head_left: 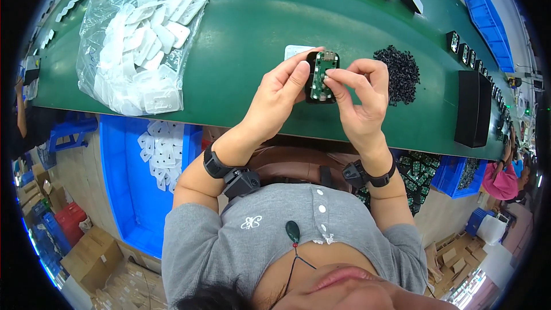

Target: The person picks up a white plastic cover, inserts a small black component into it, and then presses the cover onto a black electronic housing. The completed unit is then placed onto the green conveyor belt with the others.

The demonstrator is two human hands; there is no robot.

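My left hand grips a small black plastic housing from its left side, holding it just above the green table. Inside the housing lies a green circuit board with its face toward me. The thumb and forefinger of my right hand are pinched together over the middle of the board; whatever sits between those fingertips is too small to make out. Behind the housing a white plastic plate rests on the table, partly covered by my left fingers. To the right is a pile of small black parts.
A clear bag of white plastic plates lies on the green table at left. Below the edge stands a blue bin with more plates. At right are a black box, a row of housings and a blue tray.
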